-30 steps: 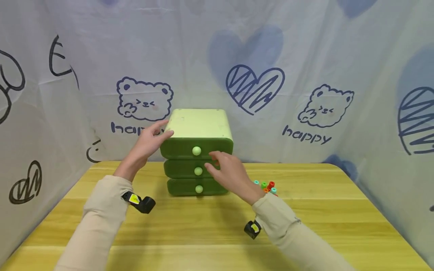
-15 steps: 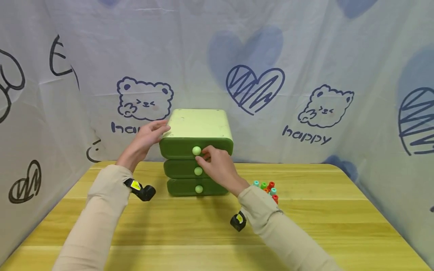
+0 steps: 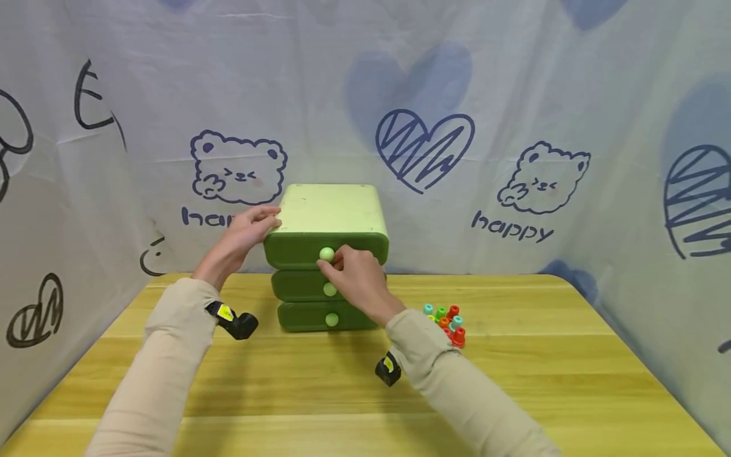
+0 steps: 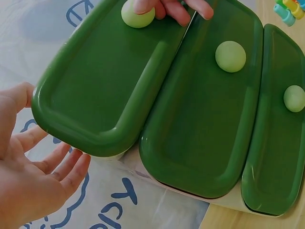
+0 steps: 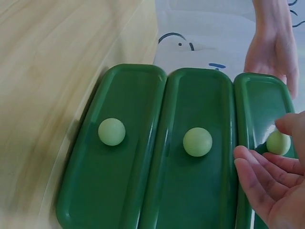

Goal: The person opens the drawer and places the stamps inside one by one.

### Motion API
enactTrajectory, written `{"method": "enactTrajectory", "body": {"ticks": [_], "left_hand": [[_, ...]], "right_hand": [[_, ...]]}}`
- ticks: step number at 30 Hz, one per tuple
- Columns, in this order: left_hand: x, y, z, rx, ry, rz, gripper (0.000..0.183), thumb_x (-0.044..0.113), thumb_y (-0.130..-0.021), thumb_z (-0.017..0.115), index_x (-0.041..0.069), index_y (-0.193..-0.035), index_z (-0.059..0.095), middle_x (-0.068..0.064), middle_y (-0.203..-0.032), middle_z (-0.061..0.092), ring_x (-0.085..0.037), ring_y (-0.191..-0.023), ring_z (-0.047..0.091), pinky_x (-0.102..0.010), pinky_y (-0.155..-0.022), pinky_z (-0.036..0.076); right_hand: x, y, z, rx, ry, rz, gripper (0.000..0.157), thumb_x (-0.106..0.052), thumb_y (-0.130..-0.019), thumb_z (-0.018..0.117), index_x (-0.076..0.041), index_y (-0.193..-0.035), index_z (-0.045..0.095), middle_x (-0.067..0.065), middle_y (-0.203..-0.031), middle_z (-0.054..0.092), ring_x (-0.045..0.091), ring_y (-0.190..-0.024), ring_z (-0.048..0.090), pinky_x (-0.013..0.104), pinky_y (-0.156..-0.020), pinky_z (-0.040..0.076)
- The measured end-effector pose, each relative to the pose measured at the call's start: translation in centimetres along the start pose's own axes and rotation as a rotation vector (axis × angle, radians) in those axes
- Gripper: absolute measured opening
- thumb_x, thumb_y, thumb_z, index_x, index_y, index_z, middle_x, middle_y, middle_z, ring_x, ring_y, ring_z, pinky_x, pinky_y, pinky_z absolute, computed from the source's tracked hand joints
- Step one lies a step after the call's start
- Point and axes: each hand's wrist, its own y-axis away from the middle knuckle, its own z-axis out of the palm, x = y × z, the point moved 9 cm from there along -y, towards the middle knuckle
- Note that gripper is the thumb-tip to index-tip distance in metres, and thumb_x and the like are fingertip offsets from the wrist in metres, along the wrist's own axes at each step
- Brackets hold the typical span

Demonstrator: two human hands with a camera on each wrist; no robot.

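A small drawer cabinet with a pale green top (image 3: pixel 334 206) stands at the table's back. Its three dark green drawer fronts each carry a round light green knob. The right hand (image 3: pixel 362 279) has its thumb and fingers about the top drawer's knob (image 5: pixel 279 143), pinching it in the right wrist view. Its lower fingers reach in front of the top drawer front (image 4: pixel 105 81). At the cabinet's upper left side, the left hand (image 3: pixel 242 238) rests with fingers spread and fairly straight. Below the right hand are the middle knob (image 5: pixel 198 141) and the bottom knob (image 5: pixel 112 131).
Several small coloured pegs (image 3: pixel 455 324), red, green, orange and light blue, stand in a cluster right of the cabinet. The wooden table (image 3: pixel 320 393) reaches to a white cloth backdrop (image 3: pixel 331 114) printed with hearts and bears.
The right hand has moved left along the drawer front to the top knob and taken hold of it. The left hand has settled closer against the cabinet's left side.
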Motion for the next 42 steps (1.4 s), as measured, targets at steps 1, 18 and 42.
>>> {"method": "enactTrajectory", "body": {"ticks": [1,18,42], "left_hand": [[0.0,0.0,0.0,-0.001,0.006,-0.001,0.056,0.017,-0.097,0.049,0.002,-0.149,0.033,-0.023,-0.145,0.035,-0.033,-0.129,0.035,-0.045,-0.11,0.029],[-0.5,-0.1,0.3,-0.033,0.031,0.016,0.058,0.022,-0.1,0.049,0.002,-0.15,0.03,-0.021,-0.149,0.03,-0.033,-0.135,0.029,-0.047,-0.112,0.025],[-0.7,0.2,0.1,-0.051,0.0,0.042,0.058,0.024,-0.102,0.046,0.004,-0.152,0.026,-0.021,-0.153,0.024,-0.035,-0.141,0.021,-0.052,-0.113,0.022]], "right_hand": [[-0.1,0.0,0.0,0.013,0.003,-0.011,0.032,-0.034,-0.095,0.062,-0.003,-0.095,0.069,0.005,-0.079,0.068,0.012,-0.06,0.059,0.023,-0.053,0.048],[0.0,0.1,-0.2,0.16,-0.009,-0.062,0.026,-0.026,-0.092,0.065,-0.002,-0.083,0.067,0.006,-0.072,0.067,0.013,-0.058,0.06,0.022,-0.053,0.048],[-1.3,2.7,-1.0,0.239,-0.031,-0.176,0.023,-0.022,-0.088,0.068,-0.005,-0.074,0.064,0.002,-0.066,0.065,0.011,-0.055,0.059,0.019,-0.053,0.047]]}}
